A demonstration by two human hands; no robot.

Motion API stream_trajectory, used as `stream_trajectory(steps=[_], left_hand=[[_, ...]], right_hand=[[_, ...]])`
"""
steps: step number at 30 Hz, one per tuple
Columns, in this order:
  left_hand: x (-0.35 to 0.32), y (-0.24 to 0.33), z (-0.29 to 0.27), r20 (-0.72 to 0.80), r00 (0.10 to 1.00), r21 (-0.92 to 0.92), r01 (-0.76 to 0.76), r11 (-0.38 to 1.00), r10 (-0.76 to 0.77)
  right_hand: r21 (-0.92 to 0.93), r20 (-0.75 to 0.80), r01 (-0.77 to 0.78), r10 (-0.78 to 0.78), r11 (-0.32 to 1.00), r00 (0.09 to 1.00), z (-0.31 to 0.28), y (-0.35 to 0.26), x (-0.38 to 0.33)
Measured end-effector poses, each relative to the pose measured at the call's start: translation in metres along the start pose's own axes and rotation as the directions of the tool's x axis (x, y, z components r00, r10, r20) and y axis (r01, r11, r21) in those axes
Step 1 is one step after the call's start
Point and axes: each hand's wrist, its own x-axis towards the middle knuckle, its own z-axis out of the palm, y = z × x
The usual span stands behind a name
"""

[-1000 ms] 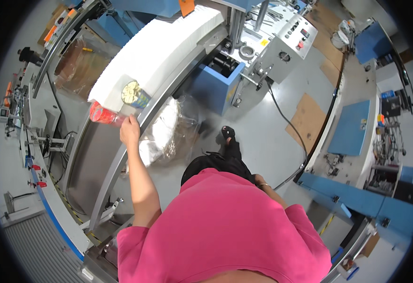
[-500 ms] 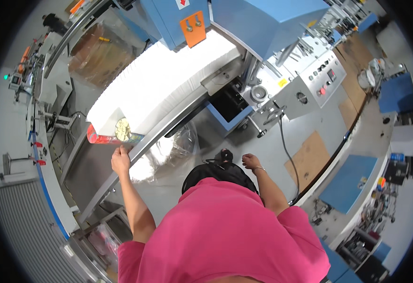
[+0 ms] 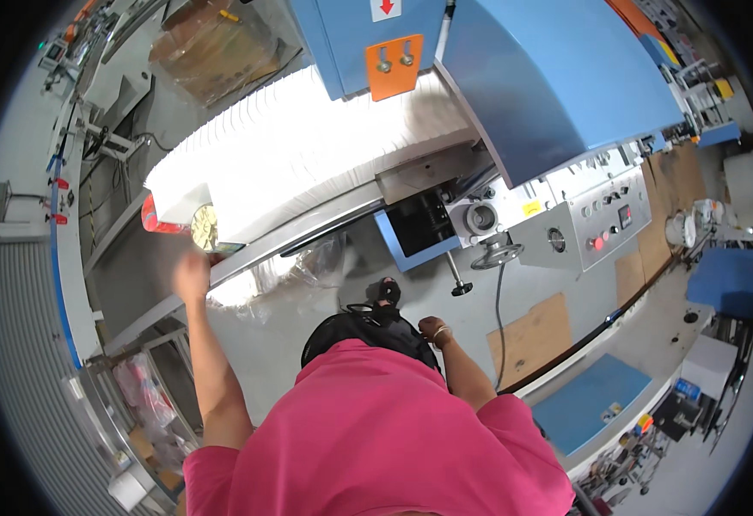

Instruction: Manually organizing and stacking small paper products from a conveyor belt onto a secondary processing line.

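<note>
My left hand (image 3: 192, 275) is smeared by motion at the left end of a long row of white sheets (image 3: 299, 146). It is right beside a printed, colourful piece with a pale yellow round patch (image 3: 205, 227) and a red end (image 3: 160, 215), which leans against the end of the row. Whether my fingers grip that piece, I cannot make out. The sheets stand on edge, tightly packed, on a metal feed rail (image 3: 260, 254). By my waist hangs my right hand (image 3: 433, 329), fingers curled in, with nothing visible in it and a bracelet at the wrist.
A blue machine (image 3: 531, 86) with an orange plate (image 3: 394, 67) rises over the row's right part. Its handwheel (image 3: 497, 251) and control panel (image 3: 610, 215) face me. Cardboard (image 3: 531, 338) lies on the floor. A workbench with a blue mat (image 3: 596, 402) stands at right.
My view has shifted, so the machine appears larger and farther right. My left hand stays near the printed piece and has become blurred. My right hand still hangs at my side.
</note>
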Motion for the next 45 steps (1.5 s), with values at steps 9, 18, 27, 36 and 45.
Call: stream_trajectory(steps=[9,18,27,36,45], left_hand=[[0.005,-0.004,0.008,-0.006,1.000,0.014,0.019,1.000,-0.019],[0.004,-0.006,0.006,0.021,0.996,0.029,0.087,0.996,-0.088],[0.001,0.002,0.004,0.008,0.995,0.039,0.095,0.995,-0.095],[-0.004,0.011,0.001,0.015,0.995,0.037,0.097,0.995,-0.098],[0.009,0.012,-0.001,0.012,1.000,0.001,-0.015,1.000,0.015]], right_hand=[[-0.186,-0.064,-0.046,0.035,0.981,0.997,-0.007,-0.034,0.016],[-0.222,0.033,-0.213,0.225,0.952,0.974,-0.032,-0.092,0.008],[-0.302,0.072,-0.020,0.044,0.953,0.996,-0.030,-0.066,0.027],[-0.336,0.053,-0.053,0.075,0.940,0.996,-0.022,-0.070,0.031],[-0.749,0.277,0.327,-0.176,0.577,0.945,-0.006,-0.061,0.052]])
